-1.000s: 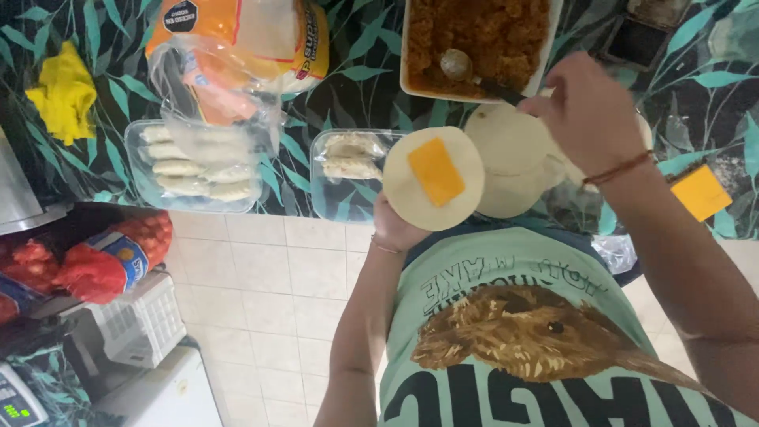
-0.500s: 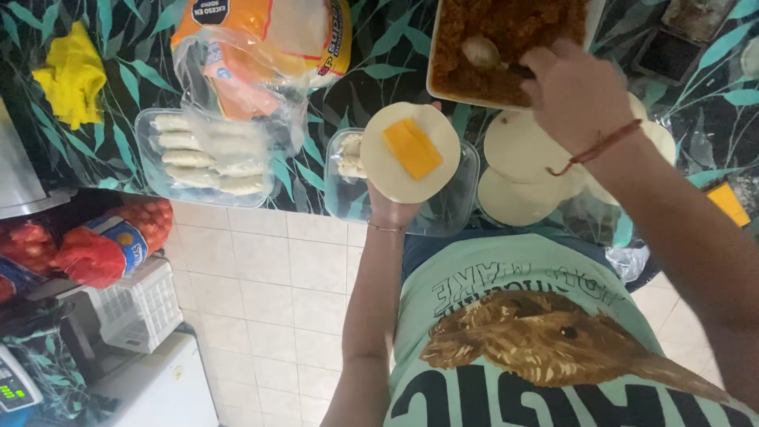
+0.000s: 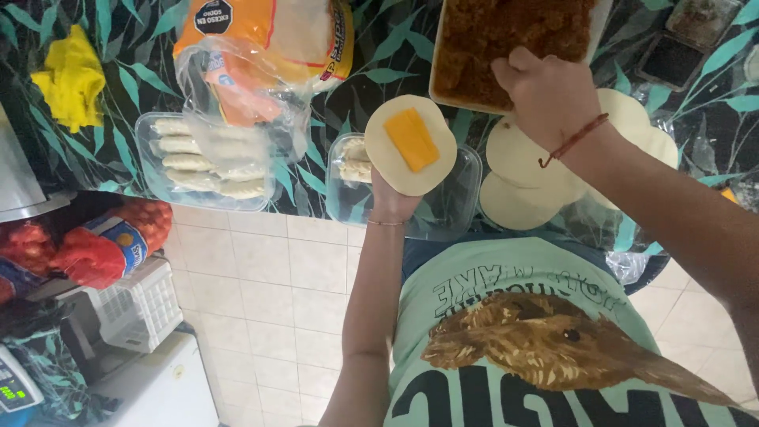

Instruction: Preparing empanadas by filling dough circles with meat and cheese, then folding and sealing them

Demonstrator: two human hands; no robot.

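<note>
My left hand [image 3: 393,202] holds up a round pale dough disc [image 3: 387,160] on its palm, with an orange cheese slice [image 3: 413,140] lying on it. My right hand [image 3: 545,93], a red cord on its wrist, is closed at the near edge of a white tray [image 3: 440,85] filled with brown minced filling [image 3: 498,32]. The spoon it held in the earlier frames is hidden under the hand. More dough discs [image 3: 522,170] lie on plastic just below the right wrist.
A clear container [image 3: 147,162] holds several folded pastries [image 3: 198,162]; a second clear container [image 3: 468,190] sits under my left hand. An orange bag of cheese slices [image 3: 261,47] and a yellow cloth [image 3: 71,75] lie on the leaf-patterned tablecloth. Below: red mesh sacks [image 3: 103,245], a white basket [image 3: 138,304].
My left hand has kept the disc with cheese close to the filling tray. My right hand has slid toward the tray's near edge, and the spoon bowl has gone out of sight.
</note>
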